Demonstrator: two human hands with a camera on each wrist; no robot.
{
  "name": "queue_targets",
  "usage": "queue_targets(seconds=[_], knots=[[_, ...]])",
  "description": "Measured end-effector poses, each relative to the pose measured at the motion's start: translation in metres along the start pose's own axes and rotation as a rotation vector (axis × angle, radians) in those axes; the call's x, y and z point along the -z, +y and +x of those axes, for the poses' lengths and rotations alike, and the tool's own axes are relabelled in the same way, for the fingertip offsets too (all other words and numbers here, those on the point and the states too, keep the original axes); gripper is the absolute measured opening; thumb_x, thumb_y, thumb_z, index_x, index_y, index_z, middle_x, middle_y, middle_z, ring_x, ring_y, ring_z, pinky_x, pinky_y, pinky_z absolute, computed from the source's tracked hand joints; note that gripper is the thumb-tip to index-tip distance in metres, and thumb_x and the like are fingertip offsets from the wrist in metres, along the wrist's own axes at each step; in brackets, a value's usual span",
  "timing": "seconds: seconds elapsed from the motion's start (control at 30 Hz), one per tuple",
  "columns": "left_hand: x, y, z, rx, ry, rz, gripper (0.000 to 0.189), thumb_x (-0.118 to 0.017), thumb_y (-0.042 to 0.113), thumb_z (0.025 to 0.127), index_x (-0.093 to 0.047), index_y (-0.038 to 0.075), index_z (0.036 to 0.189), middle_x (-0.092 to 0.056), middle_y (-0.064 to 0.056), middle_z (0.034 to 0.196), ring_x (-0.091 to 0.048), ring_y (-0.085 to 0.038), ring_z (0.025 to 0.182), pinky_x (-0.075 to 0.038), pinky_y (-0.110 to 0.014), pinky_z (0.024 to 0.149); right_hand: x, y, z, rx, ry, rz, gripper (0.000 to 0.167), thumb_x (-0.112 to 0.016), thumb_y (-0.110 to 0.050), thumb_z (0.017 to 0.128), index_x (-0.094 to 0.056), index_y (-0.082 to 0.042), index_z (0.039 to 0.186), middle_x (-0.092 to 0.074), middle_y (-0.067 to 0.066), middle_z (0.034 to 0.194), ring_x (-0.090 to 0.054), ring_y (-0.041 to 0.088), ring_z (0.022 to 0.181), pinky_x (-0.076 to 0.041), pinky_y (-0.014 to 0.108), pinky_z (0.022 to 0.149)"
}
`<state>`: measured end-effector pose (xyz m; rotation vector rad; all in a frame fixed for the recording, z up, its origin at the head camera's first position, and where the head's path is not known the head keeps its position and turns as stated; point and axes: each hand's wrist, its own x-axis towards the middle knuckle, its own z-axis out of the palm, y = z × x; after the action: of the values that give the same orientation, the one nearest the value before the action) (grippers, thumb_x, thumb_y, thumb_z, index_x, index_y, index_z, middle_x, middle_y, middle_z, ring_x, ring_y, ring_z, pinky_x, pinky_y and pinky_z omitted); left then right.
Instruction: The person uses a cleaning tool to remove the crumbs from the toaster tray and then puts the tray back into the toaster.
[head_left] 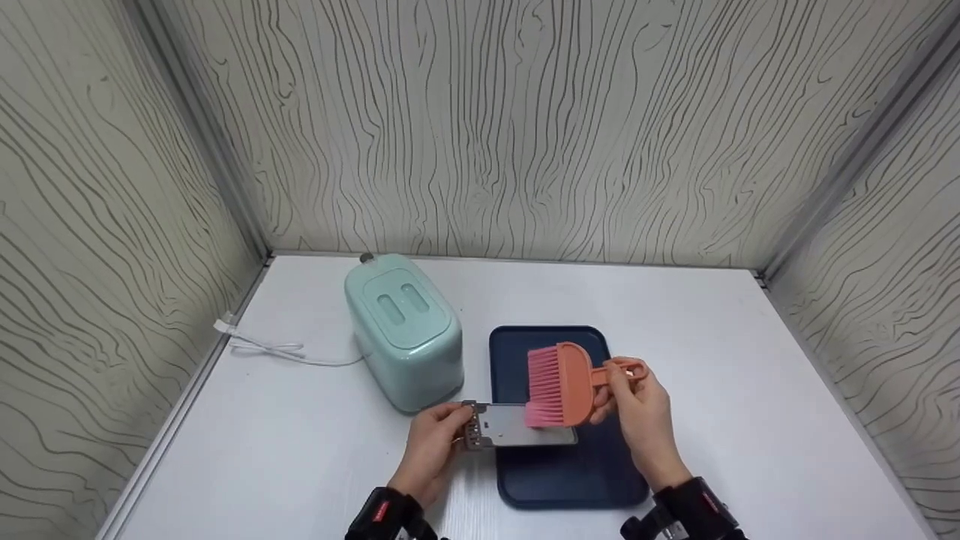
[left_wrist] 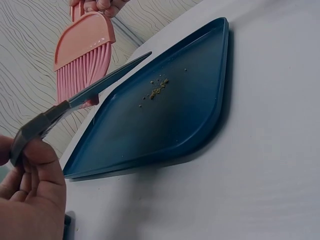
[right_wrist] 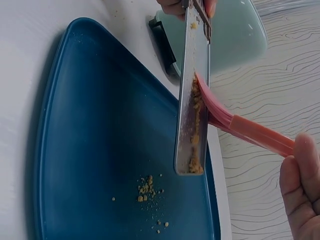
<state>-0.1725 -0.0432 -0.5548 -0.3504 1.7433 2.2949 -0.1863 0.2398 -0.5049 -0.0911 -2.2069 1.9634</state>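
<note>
My left hand [head_left: 431, 446] pinches the slotted end of a flat metal crumb tray [head_left: 506, 425], which is held level above a dark blue tray [head_left: 570, 480]. With my right hand [head_left: 649, 420] I grip the handle of a small brush [head_left: 576, 382] with an orange body and pink bristles. Its bristle tips touch the crumb tray's surface. In the right wrist view, yellow-brown crumbs [right_wrist: 195, 162] line the crumb tray, thickest at its far end. Below it, a small pile of fallen crumbs [right_wrist: 146, 189] lies on the blue tray.
A mint-green toaster [head_left: 405, 337] with two slot shapes on top stands left of the blue tray. Its white cord [head_left: 330, 363] runs left to a plug near the table's edge. Wood-patterned panels [head_left: 480, 135] enclose the white table [head_left: 300, 450].
</note>
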Motion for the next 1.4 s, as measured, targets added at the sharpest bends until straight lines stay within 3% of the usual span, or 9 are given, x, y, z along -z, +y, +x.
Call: queue_targets(seconds=[0.33, 0.73, 1.07, 1.4], knots=[[0.003, 0.0, 0.002, 0.001, 0.004, -0.011, 0.037, -0.066, 0.017, 0.098, -0.061, -0.008, 0.124, -0.069, -0.012, 0.108, -0.066, -0.018, 0.09, -0.056, -0.03, 0.077, 0.012, 0.002, 0.0, -0.03, 0.027, -0.042, 0.035, -0.051, -0.029, 0.108, -0.053, 0.001, 0.127, -0.065, 0.018, 0.076, -0.066, 0.026, 0.055, -0.059, 0.035, 0.059], [0.005, -0.002, 0.003, -0.011, 0.019, 0.002, 0.037, -0.065, 0.018, 0.098, -0.062, -0.008, 0.124, -0.069, -0.011, 0.107, -0.065, -0.016, 0.091, -0.056, -0.028, 0.075, 0.027, 0.008, 0.003, -0.05, 0.067, -0.108, 0.033, -0.052, -0.032, 0.108, -0.054, -0.003, 0.124, -0.066, 0.017, 0.076, -0.067, 0.026, 0.055, -0.059, 0.034, 0.061], [0.005, -0.003, 0.003, -0.012, 0.033, -0.034, 0.035, -0.066, 0.016, 0.097, -0.062, -0.008, 0.122, -0.068, -0.012, 0.107, -0.064, -0.017, 0.091, -0.055, -0.029, 0.076, 0.031, 0.01, 0.006, -0.068, 0.071, -0.142, 0.034, -0.052, -0.034, 0.108, -0.054, -0.004, 0.123, -0.067, 0.015, 0.075, -0.067, 0.025, 0.055, -0.06, 0.034, 0.065], [0.004, -0.002, 0.003, -0.021, 0.057, 0.008, 0.034, -0.068, 0.018, 0.096, -0.065, -0.006, 0.12, -0.069, -0.011, 0.107, -0.063, -0.018, 0.092, -0.054, -0.029, 0.077, 0.034, 0.013, 0.009, -0.063, 0.079, -0.154, 0.035, -0.052, -0.034, 0.108, -0.053, -0.004, 0.125, -0.067, 0.016, 0.075, -0.067, 0.025, 0.056, -0.059, 0.033, 0.06]])
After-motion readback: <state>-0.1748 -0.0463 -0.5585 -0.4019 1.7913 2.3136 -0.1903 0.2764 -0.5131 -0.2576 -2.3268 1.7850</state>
